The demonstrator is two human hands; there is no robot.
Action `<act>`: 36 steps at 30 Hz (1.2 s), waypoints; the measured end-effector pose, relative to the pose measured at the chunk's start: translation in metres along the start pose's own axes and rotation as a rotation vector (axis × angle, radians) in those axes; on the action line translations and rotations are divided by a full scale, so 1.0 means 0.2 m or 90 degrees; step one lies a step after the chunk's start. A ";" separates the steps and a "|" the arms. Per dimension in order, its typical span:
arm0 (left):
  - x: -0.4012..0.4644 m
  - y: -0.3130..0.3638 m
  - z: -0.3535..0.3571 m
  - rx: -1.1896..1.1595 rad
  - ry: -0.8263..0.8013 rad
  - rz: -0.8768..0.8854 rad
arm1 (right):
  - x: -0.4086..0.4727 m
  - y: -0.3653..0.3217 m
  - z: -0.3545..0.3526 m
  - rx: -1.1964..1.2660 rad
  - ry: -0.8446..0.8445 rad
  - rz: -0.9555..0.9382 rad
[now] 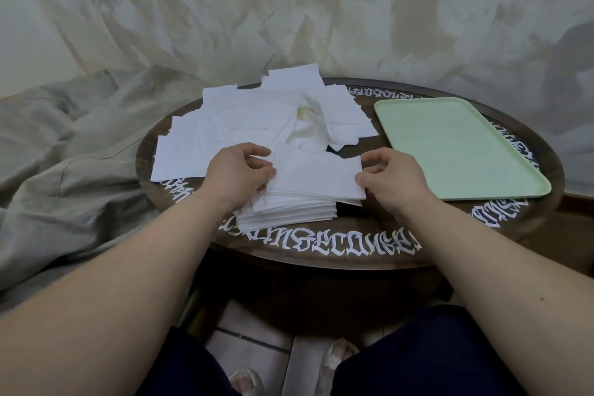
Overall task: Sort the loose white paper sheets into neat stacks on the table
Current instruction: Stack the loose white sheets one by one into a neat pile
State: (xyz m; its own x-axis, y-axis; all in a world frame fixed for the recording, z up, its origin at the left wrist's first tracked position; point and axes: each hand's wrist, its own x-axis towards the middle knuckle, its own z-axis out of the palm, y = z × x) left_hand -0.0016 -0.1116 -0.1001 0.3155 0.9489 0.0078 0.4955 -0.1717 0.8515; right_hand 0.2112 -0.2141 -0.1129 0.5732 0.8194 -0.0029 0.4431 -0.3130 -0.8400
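A pale green tray point(456, 145) lies near rumpled grey cloth point(64, 151)

A stack point(291, 210) of sheets sits at the near middle of the table point(321, 254), with a few sheets point(316, 175) lying askew on top, the left hand point(239, 173) at their left edge and the right hand point(390, 178) at their right edge. Behind the stack and spreading to the left, a loose pile point(257, 119) of sheets covers the far part of the table. A tray point(456, 145) lies on the table's right side, apart from the papers, and a cloth point(64, 151) lies left of the table.
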 end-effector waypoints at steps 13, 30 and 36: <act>-0.06 0.01 -0.06 0.355 -0.080 0.249 | -0.11 0.01 -0.08 -0.274 -0.100 -0.162; -0.02 -0.05 -0.08 0.355 -0.100 0.220 | -0.09 0.02 -0.07 -0.221 -0.101 -0.204; -0.02 -0.05 -0.07 0.390 -0.114 0.285 | -0.10 0.02 -0.07 -0.225 -0.103 -0.201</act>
State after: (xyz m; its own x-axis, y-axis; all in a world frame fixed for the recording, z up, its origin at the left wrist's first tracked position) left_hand -0.0190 -0.1108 -0.1009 0.6913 0.7061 0.1534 0.6319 -0.6937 0.3458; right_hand 0.2118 -0.2386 -0.1082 0.2723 0.9554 0.1142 0.8003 -0.1590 -0.5781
